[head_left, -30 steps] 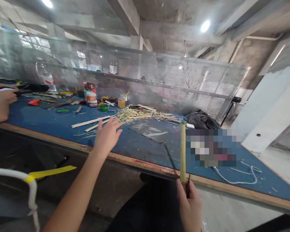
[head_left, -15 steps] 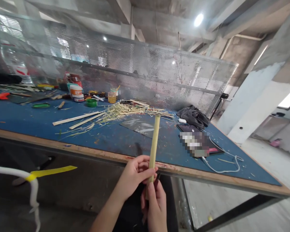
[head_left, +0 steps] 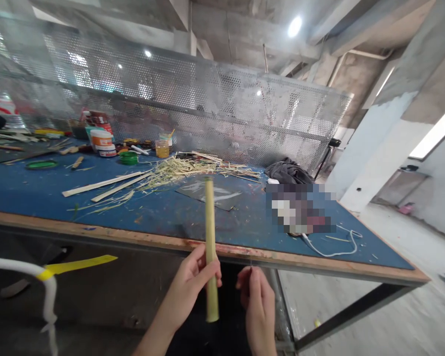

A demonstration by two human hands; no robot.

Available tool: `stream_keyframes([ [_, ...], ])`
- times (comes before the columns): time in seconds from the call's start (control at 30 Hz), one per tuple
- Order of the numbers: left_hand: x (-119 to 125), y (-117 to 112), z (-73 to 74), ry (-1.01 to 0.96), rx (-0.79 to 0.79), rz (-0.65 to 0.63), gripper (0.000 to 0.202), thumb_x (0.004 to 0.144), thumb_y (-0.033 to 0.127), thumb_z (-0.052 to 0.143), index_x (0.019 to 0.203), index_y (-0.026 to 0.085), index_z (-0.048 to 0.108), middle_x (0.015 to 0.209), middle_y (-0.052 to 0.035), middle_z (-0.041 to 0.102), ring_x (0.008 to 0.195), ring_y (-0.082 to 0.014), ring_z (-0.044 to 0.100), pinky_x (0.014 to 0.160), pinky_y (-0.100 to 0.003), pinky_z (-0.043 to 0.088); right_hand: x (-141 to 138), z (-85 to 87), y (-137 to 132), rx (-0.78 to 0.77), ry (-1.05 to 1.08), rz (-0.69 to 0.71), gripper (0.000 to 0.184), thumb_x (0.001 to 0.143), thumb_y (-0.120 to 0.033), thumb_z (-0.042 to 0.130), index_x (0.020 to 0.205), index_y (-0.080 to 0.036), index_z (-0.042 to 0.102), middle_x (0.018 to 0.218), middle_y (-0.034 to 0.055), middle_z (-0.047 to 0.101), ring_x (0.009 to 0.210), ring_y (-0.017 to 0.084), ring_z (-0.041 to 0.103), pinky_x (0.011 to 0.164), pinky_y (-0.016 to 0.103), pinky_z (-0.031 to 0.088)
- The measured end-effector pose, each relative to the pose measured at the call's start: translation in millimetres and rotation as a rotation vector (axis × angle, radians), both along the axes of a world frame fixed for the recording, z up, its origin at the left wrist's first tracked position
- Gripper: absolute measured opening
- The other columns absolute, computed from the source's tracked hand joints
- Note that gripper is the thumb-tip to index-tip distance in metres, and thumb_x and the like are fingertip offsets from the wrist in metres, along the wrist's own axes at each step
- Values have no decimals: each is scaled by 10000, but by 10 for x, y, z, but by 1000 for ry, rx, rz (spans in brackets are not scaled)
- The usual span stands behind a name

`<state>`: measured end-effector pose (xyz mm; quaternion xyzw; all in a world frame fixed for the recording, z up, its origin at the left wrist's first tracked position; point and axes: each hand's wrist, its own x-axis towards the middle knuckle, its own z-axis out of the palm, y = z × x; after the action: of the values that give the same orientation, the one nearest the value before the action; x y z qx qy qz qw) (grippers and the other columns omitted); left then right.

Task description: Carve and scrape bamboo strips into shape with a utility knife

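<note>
My left hand (head_left: 195, 277) is closed around a pale green-yellow bamboo stick (head_left: 210, 212), thumb across its front. The stick stands nearly upright before the table's front edge, its lower end sticking out below my fingers. To the right, apart from the stick, my right hand (head_left: 257, 296) is closed with thumb and fingers pinched together. A thin dark tip seems to rise from that pinch, too small to name. Beyond the stick, a dark flat sheet (head_left: 222, 198) with pale scuffs lies on the blue tabletop (head_left: 163, 217).
Bamboo shavings (head_left: 181, 170) and long flat strips (head_left: 104, 183) lie behind. Jars (head_left: 103, 143), a green lid (head_left: 128, 158) and a glass of yellowish liquid (head_left: 162, 148) stand back left. At right are a white cable (head_left: 326, 253) and a dark cloth (head_left: 289, 170). A perforated metal screen (head_left: 193, 104) borders the table.
My right hand has come off the stick's lower end and moved right. The left hand, still holding the stick, has shifted left in view. The camera has turned slightly right.
</note>
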<state>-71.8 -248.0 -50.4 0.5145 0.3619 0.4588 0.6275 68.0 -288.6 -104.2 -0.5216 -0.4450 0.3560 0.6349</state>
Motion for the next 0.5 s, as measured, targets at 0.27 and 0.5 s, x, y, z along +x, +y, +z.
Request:
stream_keyframes([
  [0.27,134,-200,-383,-41,-248,-218,493,794,641,539,1041,227,436,596,89,322,430,-31,188,408,-166,136,330,-109,-113,161,-386,18,275,931,-262,423,1141,-231,598,826,27,625,651,135,576,639,247,473],
  [0.5,299,-224,-584,-52,-313,-285,536,726,682,589,853,188,427,566,86,301,467,-41,236,438,-159,223,623,-223,-151,189,-982,81,394,924,-222,460,1303,-286,544,765,35,645,660,158,628,612,241,497],
])
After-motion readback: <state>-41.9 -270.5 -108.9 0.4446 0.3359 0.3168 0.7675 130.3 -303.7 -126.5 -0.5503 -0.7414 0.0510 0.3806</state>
